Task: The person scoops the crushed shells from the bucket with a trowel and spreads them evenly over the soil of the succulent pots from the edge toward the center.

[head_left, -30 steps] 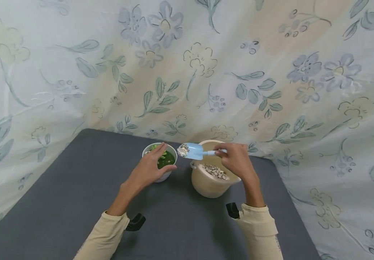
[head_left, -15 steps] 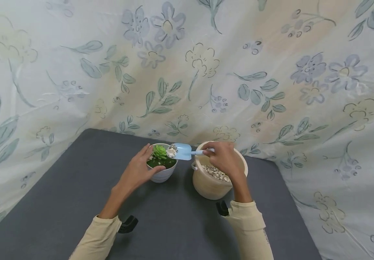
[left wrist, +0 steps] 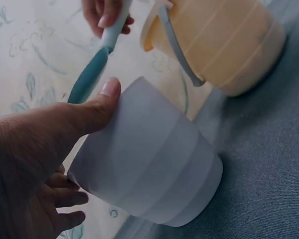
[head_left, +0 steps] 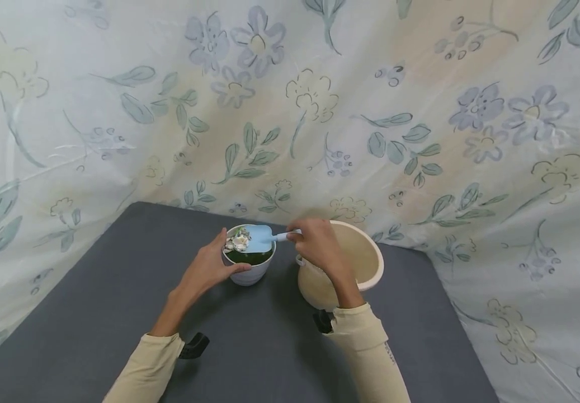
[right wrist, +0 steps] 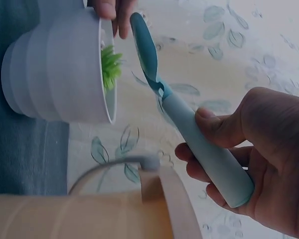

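A small white pot [head_left: 250,271] with dark soil and a green plant [right wrist: 109,67] stands on the grey table [head_left: 118,291]. My left hand [head_left: 208,267] holds the pot's near side, thumb on the rim [left wrist: 105,94]. My right hand [head_left: 317,246] grips the handle of a light-blue scoop [head_left: 259,238]. The scoop's blade hangs over the pot with pale pebbles [head_left: 238,240] on it. In the right wrist view the scoop [right wrist: 189,134] points at the pot [right wrist: 55,74]. A beige bucket [head_left: 355,263] sits right of the pot, partly hidden by my right forearm.
A floral cloth [head_left: 290,112] hangs behind and around the table, close to the pot and bucket. The bucket [left wrist: 224,40] has a grey wire handle [left wrist: 177,52]. Bare grey tabletop spreads to the left and in front of my arms.
My right hand carried the scoop of pebbles leftward from above the bucket to over the pot. My left hand shifted from covering the plant to holding the pot's side.
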Available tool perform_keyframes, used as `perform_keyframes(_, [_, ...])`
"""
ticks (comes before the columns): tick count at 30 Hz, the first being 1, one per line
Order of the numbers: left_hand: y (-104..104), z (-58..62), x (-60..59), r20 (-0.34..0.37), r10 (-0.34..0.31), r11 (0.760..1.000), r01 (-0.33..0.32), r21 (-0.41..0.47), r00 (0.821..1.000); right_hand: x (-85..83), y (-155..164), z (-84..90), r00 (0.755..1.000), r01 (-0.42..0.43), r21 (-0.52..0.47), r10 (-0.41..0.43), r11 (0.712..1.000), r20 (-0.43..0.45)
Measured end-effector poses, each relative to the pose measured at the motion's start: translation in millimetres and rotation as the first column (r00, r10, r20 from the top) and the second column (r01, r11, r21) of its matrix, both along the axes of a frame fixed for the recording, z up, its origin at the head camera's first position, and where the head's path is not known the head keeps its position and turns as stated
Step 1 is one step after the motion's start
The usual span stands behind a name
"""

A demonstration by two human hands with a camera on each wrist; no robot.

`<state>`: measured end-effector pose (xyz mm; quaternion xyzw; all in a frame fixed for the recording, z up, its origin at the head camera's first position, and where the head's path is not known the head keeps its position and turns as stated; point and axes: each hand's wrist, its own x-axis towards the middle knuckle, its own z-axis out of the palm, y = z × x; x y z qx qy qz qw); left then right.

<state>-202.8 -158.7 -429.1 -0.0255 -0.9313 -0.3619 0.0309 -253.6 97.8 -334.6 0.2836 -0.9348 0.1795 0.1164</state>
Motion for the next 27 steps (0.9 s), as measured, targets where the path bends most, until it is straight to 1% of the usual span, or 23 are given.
perform_keyframes(3, [0, -1.7, 0.4, 0.013, 0.011, 1.000, -0.011, 0.018, 1.000, 1.2, -9, -1.7, 0.999, 0.015, 0.057, -0.013, 0.998, -0.041])
perform_keyframes(7, [-1, -2.1, 1.6, 0.017, 0.026, 0.999, -0.027, 0.035, 1.000, 3.2, -18, -3.2, 0.992, 0.023, 0.124, -0.007, 0.992, -0.130])
perform_keyframes(11, [-2, -2.1, 2.3, 0.018, 0.031, 0.999, -0.031, 0.032, 0.999, 5.1, -23, -4.6, 0.973, 0.040, 0.178, 0.003, 0.983, -0.232])
perform_keyframes(13, [-2, -2.0, 2.4, 0.017, 0.030, 0.999, -0.031, 0.029, 0.999, 6.6, -25, -4.9, 0.958, 0.054, 0.193, 0.004, 0.980, -0.288])
perform_keyframes(17, [-2, -1.8, 3.0, 0.006, 0.033, 0.999, -0.033, 0.031, 0.999, 9.9, -27, -4.9, 0.912, 0.067, 0.211, 0.026, 0.975, -0.410])
perform_keyframes(22, [-2, -1.9, 3.2, -0.008, 0.031, 0.999, -0.031, 0.034, 0.999, 12.0, -32, -6.7, 0.826, 0.084, 0.254, 0.075, 0.963, -0.559])
perform_keyframes(24, [-3, -1.5, 2.4, -0.011, 0.031, 0.999, -0.030, 0.033, 0.999, 12.0, -34, -7.7, 0.793, 0.086, 0.266, 0.096, 0.960, -0.602])
perform_keyframes(27, [-5, -0.7, 0.5, -0.014, 0.028, 0.999, -0.028, 0.030, 1.000, 12.1, -36, -8.6, 0.750, 0.071, 0.258, 0.119, 0.963, -0.650])
